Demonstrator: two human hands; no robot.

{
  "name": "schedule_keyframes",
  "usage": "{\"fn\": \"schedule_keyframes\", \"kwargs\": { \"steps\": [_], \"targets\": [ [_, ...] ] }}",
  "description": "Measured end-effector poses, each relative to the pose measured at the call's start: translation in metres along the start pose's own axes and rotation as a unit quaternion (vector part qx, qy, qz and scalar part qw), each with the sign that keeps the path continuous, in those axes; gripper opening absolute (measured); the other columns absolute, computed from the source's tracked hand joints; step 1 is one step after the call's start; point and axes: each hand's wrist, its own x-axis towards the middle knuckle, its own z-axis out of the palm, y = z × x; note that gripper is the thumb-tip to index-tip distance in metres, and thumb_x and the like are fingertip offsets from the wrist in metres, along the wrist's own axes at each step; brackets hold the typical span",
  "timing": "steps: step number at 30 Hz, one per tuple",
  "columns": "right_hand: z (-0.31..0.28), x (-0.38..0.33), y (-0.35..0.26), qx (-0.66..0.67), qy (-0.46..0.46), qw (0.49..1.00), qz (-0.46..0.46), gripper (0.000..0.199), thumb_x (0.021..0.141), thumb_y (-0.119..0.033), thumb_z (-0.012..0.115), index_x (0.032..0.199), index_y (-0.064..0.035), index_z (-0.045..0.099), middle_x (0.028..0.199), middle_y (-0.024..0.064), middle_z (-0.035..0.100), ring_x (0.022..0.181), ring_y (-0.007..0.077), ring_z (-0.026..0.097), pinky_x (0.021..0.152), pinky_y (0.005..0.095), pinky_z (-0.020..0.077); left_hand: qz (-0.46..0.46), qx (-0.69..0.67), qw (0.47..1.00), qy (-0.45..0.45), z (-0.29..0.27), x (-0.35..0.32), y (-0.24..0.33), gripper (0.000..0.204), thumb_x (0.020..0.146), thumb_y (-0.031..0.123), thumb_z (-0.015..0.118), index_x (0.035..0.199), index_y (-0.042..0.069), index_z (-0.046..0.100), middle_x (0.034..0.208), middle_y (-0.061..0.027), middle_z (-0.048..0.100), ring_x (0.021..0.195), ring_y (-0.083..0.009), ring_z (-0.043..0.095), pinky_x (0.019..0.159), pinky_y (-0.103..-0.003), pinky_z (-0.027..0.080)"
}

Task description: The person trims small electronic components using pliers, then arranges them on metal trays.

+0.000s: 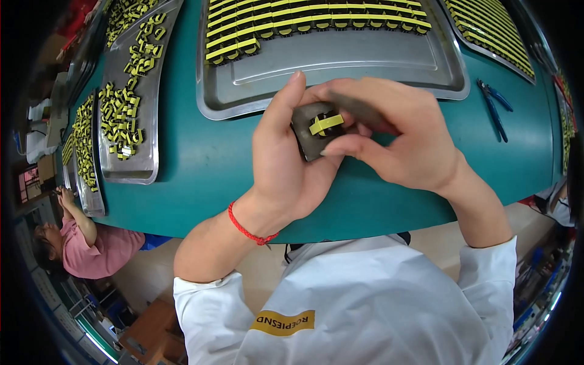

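Observation:
My left hand, with a red braided cord on its wrist, cradles a dark grey square block in the palm, thumb up along its side. On the block's face sits a small yellow-and-black part, its yellow strip facing up. My right hand is curled at the block's right side, thumb and fingers closing in beside the small part. A dark blurred shape lies along its fingers; what they hold, if anything, I cannot make out.
Beyond my hands a metal tray bears rows of yellow-and-black parts. Another tray on the left holds loose ones. Blue-handled pliers lie at the right on the green table. A person in pink works at the left.

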Motion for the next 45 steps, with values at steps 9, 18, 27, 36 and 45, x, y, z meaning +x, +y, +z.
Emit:
{"fn": "schedule_keyframes", "kwargs": {
  "steps": [9, 18, 27, 36, 45],
  "targets": [
    [-0.001, -0.016, 0.001, 0.235, 0.144, 0.955, 0.107, 0.022, 0.093, 0.0, 0.061, 0.113, 0.0032, 0.053, 0.087, 0.0073, 0.062, 0.074, 0.0101, 0.06, 0.065, 0.0232, 0.0507, 0.171, 0.251, 0.952, 0.03, 0.014, -0.008, 0.001, 0.052, 0.09, -0.001, 0.052, 0.139, -0.003, 0.035, 0.127, -0.0235, 0.057, 0.122, -0.0303, 0.056, 0.108, -0.042, 0.041],
    [0.006, -0.024, -0.002, 0.256, 0.048, 0.954, 0.147, 0.028, 0.091, 0.003, 0.057, 0.118, 0.0042, 0.051, 0.103, 0.0099, 0.06, 0.088, 0.0127, 0.061, 0.076, 0.0257, 0.0516, 0.462, 0.56, 0.676, -0.124, 0.001, -0.002, 0.0, 0.061, 0.084, -0.014, 0.052, 0.142, -0.004, 0.032, 0.119, -0.0252, 0.061, 0.119, -0.0364, 0.059, 0.114, -0.053, 0.028],
    [0.01, -0.024, -0.003, 0.293, -0.031, 0.95, 0.105, 0.046, 0.086, 0.004, 0.06, 0.128, 0.0054, 0.045, 0.111, 0.0121, 0.059, 0.095, 0.0132, 0.06, 0.079, 0.0254, 0.0504, 0.495, 0.561, 0.651, -0.124, -0.002, -0.001, 0.003, 0.058, 0.082, -0.015, 0.054, 0.138, -0.006, 0.039, 0.122, -0.0247, 0.061, 0.115, -0.035, 0.062, 0.113, -0.051, 0.03],
    [0.029, -0.032, -0.003, 0.271, 0.062, 0.955, 0.106, 0.034, 0.086, 0.005, 0.062, 0.119, 0.0063, 0.054, 0.099, 0.0108, 0.066, 0.081, 0.0124, 0.065, 0.071, 0.0256, 0.0535, 0.393, 0.615, 0.673, -0.118, -0.001, -0.007, 0.009, 0.06, 0.096, 0.021, 0.048, 0.146, -0.005, 0.027, 0.137, -0.0293, 0.05, 0.139, -0.0385, 0.038, 0.116, -0.05, 0.014],
    [0.028, -0.028, 0.008, 0.266, 0.063, 0.952, 0.14, 0.03, 0.089, 0.0, 0.061, 0.118, 0.0043, 0.057, 0.103, 0.0113, 0.068, 0.089, 0.0132, 0.066, 0.079, 0.0287, 0.0543, 0.383, 0.63, 0.665, -0.119, 0.005, -0.005, 0.009, 0.074, 0.091, 0.008, 0.06, 0.15, -0.007, 0.018, 0.15, -0.0276, 0.033, 0.145, -0.0382, 0.027, 0.116, -0.048, 0.022]
  ]
}}
